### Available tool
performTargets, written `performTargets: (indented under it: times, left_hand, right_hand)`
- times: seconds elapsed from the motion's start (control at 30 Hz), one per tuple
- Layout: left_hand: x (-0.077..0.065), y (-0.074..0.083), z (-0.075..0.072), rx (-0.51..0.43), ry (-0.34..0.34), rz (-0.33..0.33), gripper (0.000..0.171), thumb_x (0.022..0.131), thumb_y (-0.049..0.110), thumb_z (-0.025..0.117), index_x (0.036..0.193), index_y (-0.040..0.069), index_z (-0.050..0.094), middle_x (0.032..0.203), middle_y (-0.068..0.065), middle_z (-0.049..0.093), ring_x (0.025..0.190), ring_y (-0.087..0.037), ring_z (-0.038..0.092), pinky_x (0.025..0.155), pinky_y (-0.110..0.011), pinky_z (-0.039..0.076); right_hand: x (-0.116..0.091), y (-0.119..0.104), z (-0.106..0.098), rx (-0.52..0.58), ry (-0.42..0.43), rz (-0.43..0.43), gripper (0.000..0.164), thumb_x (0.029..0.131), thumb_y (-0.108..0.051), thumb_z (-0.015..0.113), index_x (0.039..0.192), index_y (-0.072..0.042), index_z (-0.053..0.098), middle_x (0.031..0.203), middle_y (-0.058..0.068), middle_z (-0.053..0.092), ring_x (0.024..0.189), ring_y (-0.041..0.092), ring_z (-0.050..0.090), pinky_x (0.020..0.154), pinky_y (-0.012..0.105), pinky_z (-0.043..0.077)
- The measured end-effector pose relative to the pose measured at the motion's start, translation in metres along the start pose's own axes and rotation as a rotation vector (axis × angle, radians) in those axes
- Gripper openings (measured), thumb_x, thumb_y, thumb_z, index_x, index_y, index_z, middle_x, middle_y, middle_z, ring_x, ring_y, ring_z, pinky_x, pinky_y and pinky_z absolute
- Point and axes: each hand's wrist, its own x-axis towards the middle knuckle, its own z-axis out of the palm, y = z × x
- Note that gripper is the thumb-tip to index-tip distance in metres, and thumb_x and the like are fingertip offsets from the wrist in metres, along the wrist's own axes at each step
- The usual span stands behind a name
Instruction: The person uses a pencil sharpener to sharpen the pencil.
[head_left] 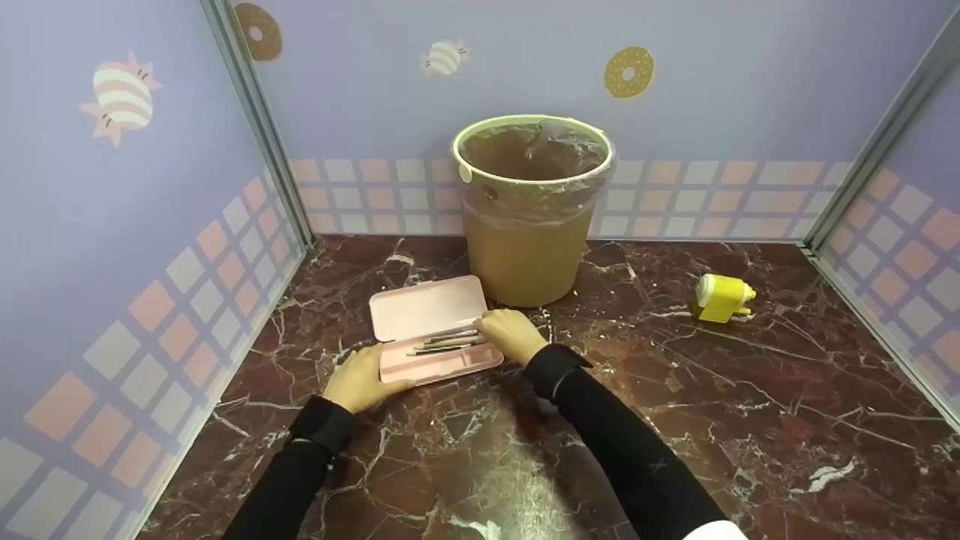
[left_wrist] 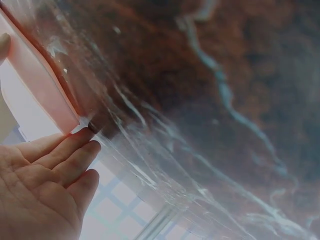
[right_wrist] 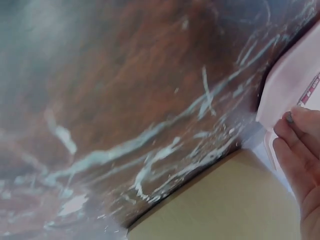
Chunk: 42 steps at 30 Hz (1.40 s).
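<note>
A pink pencil case [head_left: 431,311] lies unfolded on the table, its lid leaning back. Several pencils [head_left: 450,342] rest slantwise in its tray. My left hand [head_left: 358,379] holds the case's near left corner, thumb along the front and fingers at the end. In the left wrist view those fingers [left_wrist: 75,155] look fairly straight against the corner. At the case's right end, my right hand [head_left: 512,335] pinches a pencil over the tray. Only its grey tip [right_wrist: 289,117] shows between thumb and fingers in the right wrist view; the rest is hidden.
A tan bin [head_left: 529,259] with a clear liner stands just behind the case. To the right lies a small yellow-and-white object [head_left: 721,298] with short pegs. Pale crumbs dot the table near the bin. Patterned walls enclose the back and sides.
</note>
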Motion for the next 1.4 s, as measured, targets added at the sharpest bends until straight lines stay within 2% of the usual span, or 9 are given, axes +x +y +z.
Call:
performTargets:
  times: [0.2, 0.47, 0.67, 0.87, 1.17, 1.4]
  left_hand:
    - [0.000, -0.004, -0.001, -0.023, 0.008, 0.023, 0.074, 0.081, 0.041, 0.083, 0.137, -0.001, 0.059, 0.127, -0.027, 0.068, 0.120, -0.046, 0.064, 0.103, -0.059, 0.050]
    - [0.001, -0.005, -0.001, -0.038, 0.000, 0.029, 0.069, 0.082, 0.042, 0.083, 0.134, 0.001, 0.062, 0.123, -0.025, 0.071, 0.116, -0.044, 0.067, 0.100, -0.058, 0.052]
    - [-0.002, -0.004, -0.001, -0.014, -0.016, -0.004, 0.071, 0.083, 0.043, 0.081, 0.134, -0.003, 0.060, 0.123, -0.028, 0.069, 0.117, -0.047, 0.065, 0.100, -0.060, 0.050]
    - [-0.002, -0.003, -0.001, -0.029, -0.018, 0.014, 0.072, 0.083, 0.040, 0.082, 0.136, -0.003, 0.059, 0.126, -0.029, 0.068, 0.119, -0.047, 0.064, 0.102, -0.060, 0.050]
    - [0.000, 0.002, -0.001, -0.031, -0.017, 0.026, 0.073, 0.082, 0.041, 0.082, 0.135, -0.004, 0.059, 0.125, -0.029, 0.068, 0.118, -0.047, 0.065, 0.102, -0.060, 0.050]
    - [-0.001, 0.006, 0.000, 0.085, 0.005, 0.029, 0.080, 0.083, 0.041, 0.081, 0.134, -0.013, 0.053, 0.128, -0.036, 0.062, 0.121, -0.054, 0.059, 0.105, -0.061, 0.047]
  right_hand:
    - [-0.010, 0.007, -0.012, 0.057, 0.034, 0.012, 0.015, 0.092, -0.002, 0.061, 0.087, -0.006, 0.074, 0.086, 0.011, 0.076, 0.077, 0.030, 0.073, 0.067, 0.043, 0.058]
    - [-0.038, 0.020, -0.025, 0.231, 0.060, 0.052, 0.010, 0.093, -0.007, 0.068, 0.100, -0.005, 0.075, 0.097, 0.010, 0.079, 0.087, 0.030, 0.076, 0.078, 0.045, 0.059]
    - [-0.068, 0.027, -0.035, 0.416, 0.154, 0.119, 0.011, 0.090, -0.003, 0.072, 0.100, -0.001, 0.076, 0.098, 0.013, 0.079, 0.090, 0.030, 0.076, 0.085, 0.044, 0.060]
    - [-0.098, 0.030, -0.044, 0.601, 0.257, 0.206, 0.015, 0.089, -0.002, 0.073, 0.103, -0.001, 0.077, 0.103, 0.016, 0.079, 0.093, 0.030, 0.077, 0.088, 0.040, 0.061]
    - [-0.142, 0.028, -0.057, 0.710, 0.357, 0.257, 0.016, 0.088, 0.000, 0.074, 0.104, 0.001, 0.076, 0.103, 0.014, 0.079, 0.091, 0.027, 0.078, 0.085, 0.030, 0.062]
    - [-0.164, 0.026, -0.061, 0.707, 0.376, 0.333, 0.020, 0.086, 0.002, 0.076, 0.104, -0.005, 0.078, 0.102, 0.011, 0.080, 0.089, 0.025, 0.077, 0.083, 0.032, 0.063]
